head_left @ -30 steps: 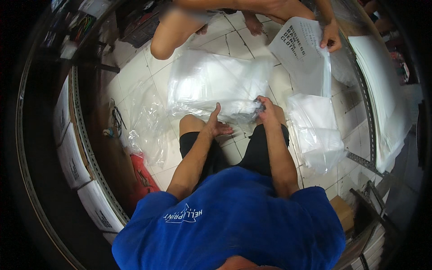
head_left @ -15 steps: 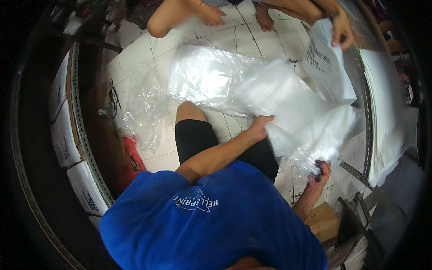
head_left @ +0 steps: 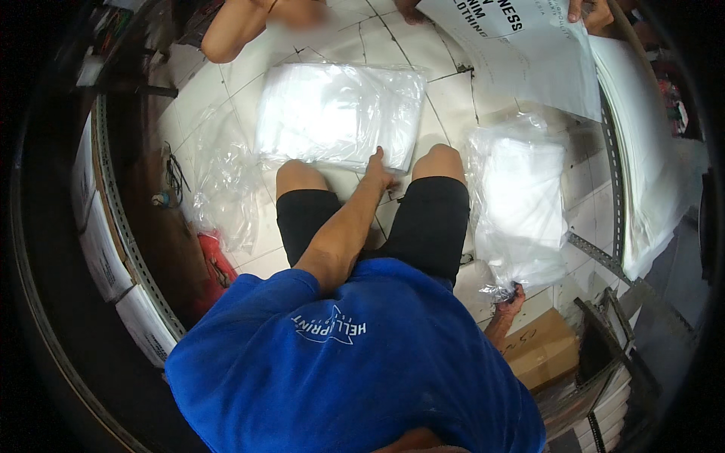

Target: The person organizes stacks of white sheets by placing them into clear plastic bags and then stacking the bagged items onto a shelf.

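My left hand (head_left: 382,172) is between my knees at the near right corner of a flat, clear-plastic-wrapped white stack (head_left: 325,109) on the tiled floor. Its thumb points forward against the wrap; the fingers look apart, with nothing held. Beyond my right knee lies a second white bundle (head_left: 522,181) in a crinkled clear plastic bag. My right hand (head_left: 511,303), with dark marks on its fingers, grips the gathered near end of that plastic bag (head_left: 502,287). At the far right, another person's hand (head_left: 593,13) holds a large white sheet (head_left: 521,64) with black print.
Loose clear plastic (head_left: 226,181) lies on the left floor near a red object (head_left: 217,260) and a dark cord (head_left: 177,177). Metal racks with white stacks (head_left: 634,151) flank both sides. A cardboard box (head_left: 544,351) sits behind my right hand. Another person's arm (head_left: 234,30) is at far left.
The white bundle has moved right and down onto the floor beside my right knee. My left hand has let go of it and moved left to the flat stack. The printed sheet has spread out.
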